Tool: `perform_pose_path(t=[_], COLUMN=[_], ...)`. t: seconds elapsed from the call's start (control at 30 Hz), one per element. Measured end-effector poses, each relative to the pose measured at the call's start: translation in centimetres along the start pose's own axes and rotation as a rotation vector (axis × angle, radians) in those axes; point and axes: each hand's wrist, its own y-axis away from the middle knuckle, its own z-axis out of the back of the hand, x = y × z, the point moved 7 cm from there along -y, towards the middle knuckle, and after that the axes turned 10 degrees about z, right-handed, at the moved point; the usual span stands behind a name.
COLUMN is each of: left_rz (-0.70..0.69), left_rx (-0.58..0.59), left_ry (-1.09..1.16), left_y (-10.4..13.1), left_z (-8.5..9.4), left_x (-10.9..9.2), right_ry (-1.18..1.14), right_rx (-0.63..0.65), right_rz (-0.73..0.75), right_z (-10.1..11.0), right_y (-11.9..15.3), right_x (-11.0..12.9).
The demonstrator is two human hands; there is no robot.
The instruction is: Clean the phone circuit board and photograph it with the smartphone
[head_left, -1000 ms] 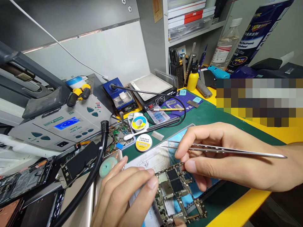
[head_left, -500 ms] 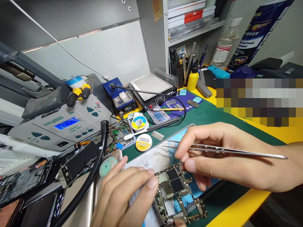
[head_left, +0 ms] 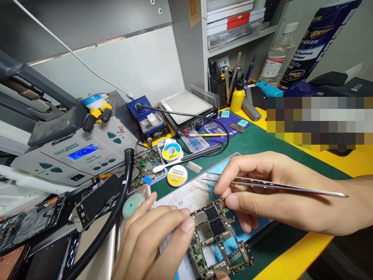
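Fingers of your left hand [head_left: 151,241] were curled, tips pinching the left edge of the circuit board [head_left: 217,237] lying on the blue mat [head_left: 233,249] near the desk's front edge. Your right hand [head_left: 271,190] steadied the board's top corner and gripped closed tweezers [head_left: 279,186], tips empty, pointing left. Judged: board bared, shields still on; no part lifted yet. Left, a black hose [head_left: 116,210] crowded your wrist; solder wick reels [head_left: 176,175] sat just behind.
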Motion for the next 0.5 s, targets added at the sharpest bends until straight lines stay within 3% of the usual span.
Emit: perform_pose_path(t=[0.3,0.5], left_rz=[-0.007,0.018], left_rx=[-0.034,0.007], left_ry=[-0.011,-0.086], left_y=[0.06,-0.07], left_z=[-0.02,-0.05], left_x=[0.19,-0.27], right_ry=[0.017,0.068], right_rx=[-0.014,-0.004], right_rz=[-0.002,0.030], right_z=[0.00,0.07], right_y=[0.10,0.17], right_x=[0.00,0.25])
